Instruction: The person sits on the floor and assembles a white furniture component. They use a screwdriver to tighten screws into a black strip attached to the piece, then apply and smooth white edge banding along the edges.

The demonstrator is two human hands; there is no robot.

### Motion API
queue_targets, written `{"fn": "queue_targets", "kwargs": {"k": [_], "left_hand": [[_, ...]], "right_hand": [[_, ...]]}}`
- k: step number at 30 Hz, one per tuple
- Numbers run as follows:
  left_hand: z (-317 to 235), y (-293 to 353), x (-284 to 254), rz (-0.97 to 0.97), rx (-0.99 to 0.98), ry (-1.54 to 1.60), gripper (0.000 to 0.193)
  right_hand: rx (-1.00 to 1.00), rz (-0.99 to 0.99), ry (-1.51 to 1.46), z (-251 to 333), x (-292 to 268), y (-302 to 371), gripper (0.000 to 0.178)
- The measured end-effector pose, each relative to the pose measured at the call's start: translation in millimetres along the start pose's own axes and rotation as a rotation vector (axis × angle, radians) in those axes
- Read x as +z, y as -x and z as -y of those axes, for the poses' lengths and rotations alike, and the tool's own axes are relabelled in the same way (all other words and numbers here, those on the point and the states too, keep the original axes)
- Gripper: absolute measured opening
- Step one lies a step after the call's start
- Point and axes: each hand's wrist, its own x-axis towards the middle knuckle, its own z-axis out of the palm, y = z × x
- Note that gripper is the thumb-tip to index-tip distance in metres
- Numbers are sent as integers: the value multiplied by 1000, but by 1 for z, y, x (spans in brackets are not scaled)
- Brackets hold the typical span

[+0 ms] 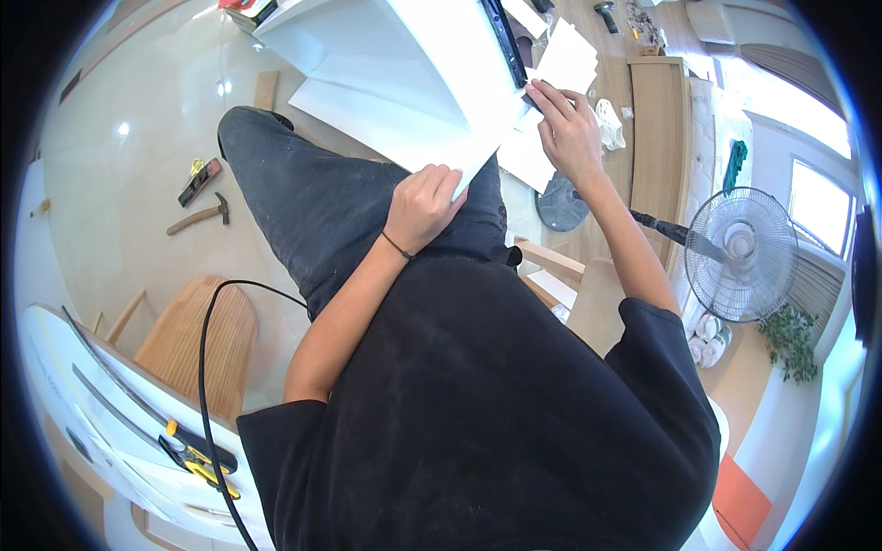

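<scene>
A white box-like piece made of panels [367, 55] leans across my lap at the top of the view. My left hand [423, 207] is closed around its near lower corner, fingers curled over the edge. Along its right side runs a long black strip [501, 37]. My right hand [570, 133] reaches to the strip's lower end, its fingers stretched out and the fingertips touching there. What lies beneath those fingertips is hidden. Loose white sheets or boards [565, 60] lie just beyond my right hand.
On the floor at left are a hammer [202, 216] and a hand plane [199, 182]. A wooden chair [204, 335] stands behind them. Yellow-black clamps [197, 459] rest on a white surface beside a black cable [204, 358]. A standing fan [740, 243] is at right, near a wooden frame [657, 138].
</scene>
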Motion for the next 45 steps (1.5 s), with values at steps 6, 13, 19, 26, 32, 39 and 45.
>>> {"fn": "queue_targets", "kwargs": {"k": [6,13,19,26,32,39,45], "left_hand": [[3,2,1,90,-271,-89,70],[12,8,12,279,-319,-130,81],[12,9,11,282,-305,-153,81],[12,10,9,292,-306,-166,81],[12,9,10,289,-291,-172,80],[13,11,11,282,-302,-163,82],[13,12,10,285,-303,-155,83]], "right_hand": [[-182,79,-14,10,2,11,52],[-244,63,-52,17,8,25,56],[-373,54,-38,25,4,30,50],[-385,50,6,30,-2,24,48],[-230,59,50,33,-4,26,49],[-288,65,56,35,0,28,48],[-127,44,-6,59,-3,31,48]]}}
